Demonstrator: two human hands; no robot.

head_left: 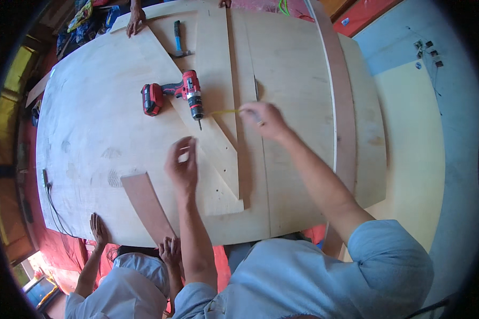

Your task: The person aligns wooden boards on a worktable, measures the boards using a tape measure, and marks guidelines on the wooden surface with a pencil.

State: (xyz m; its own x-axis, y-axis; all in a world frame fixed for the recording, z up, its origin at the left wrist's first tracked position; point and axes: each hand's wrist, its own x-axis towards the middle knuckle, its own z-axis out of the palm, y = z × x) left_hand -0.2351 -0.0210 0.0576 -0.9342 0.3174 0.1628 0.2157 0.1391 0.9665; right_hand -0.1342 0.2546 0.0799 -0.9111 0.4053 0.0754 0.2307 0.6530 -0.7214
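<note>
My right hand (263, 119), slightly blurred, is closed on a thin yellow item (223, 111) that reaches left toward the drill's nose. My left hand (182, 162) is raised below the drill with fingers curled; whatever it pinches is too blurred to make out. A red and black cordless drill (190, 93) lies on its side, bit pointing toward me, across a light plywood strip (223, 165) with holes. That angled strip and a straight one (213, 37) rest on a large plywood sheet (90, 127). A blue-handled hammer (178, 40) lies above the drill.
A co-worker at lower left has a hand (98, 228) on the sheet and another (170, 250) at a reddish board (146, 202). Another person's hand (135, 21) touches the far edge. A long rail (340, 106) crosses the right side; cables (50, 196) lie at left.
</note>
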